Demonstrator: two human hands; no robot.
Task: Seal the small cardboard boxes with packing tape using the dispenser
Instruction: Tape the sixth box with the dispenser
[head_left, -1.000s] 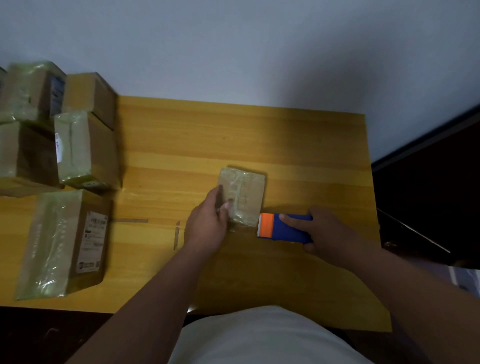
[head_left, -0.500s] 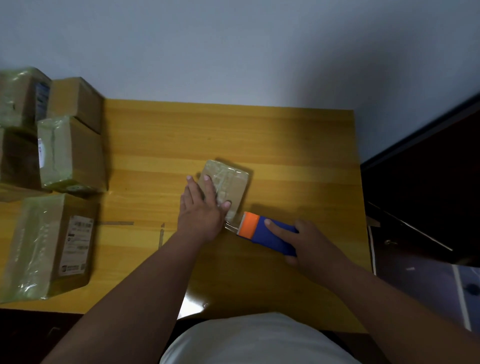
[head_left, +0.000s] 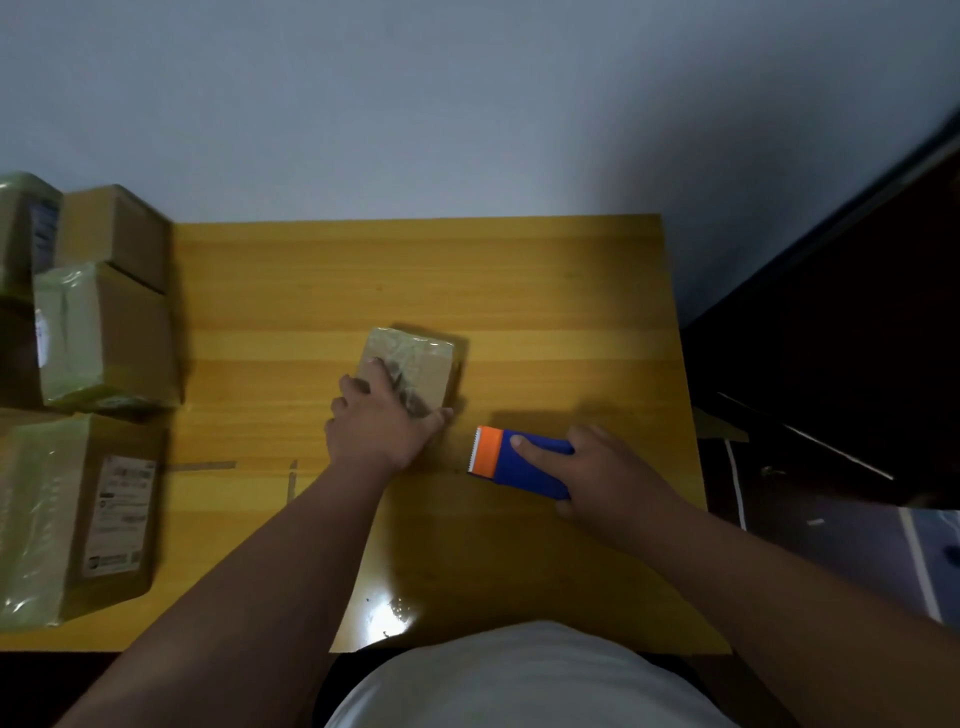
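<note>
The wooden table (head_left: 519, 270) carries everything, and its varnished top looks smooth enough that a light parcel could skate under a sideways push. Along its left edge stand the stacked boxes (head_left: 104, 338), most of them filmed in shiny tape, well apart from the work in the middle.

The small cardboard box (head_left: 421, 364) lies near the table's centre, its top and near face glossy with tape. It looks light and fairly stiff, though thin card of this kind would probably dent if squeezed at the middle of a face, and the taped faces would be slick. The safer hold seems to be flat pressure from above, or fingers at the corners and edges where the card is strongest.

The left hand (head_left: 379, 421) lies over the box's near end, fingers spread and fairly straight on top, thumb by the near right corner, pressing rather than clasping.

Just to the right, apart from the box, the right hand (head_left: 592, 467) grips the blue tape dispenser (head_left: 519, 460), forefinger along its top. Its orange toothed cutter faces the box and looks sharp, so the blue body is the part to hold.
</note>
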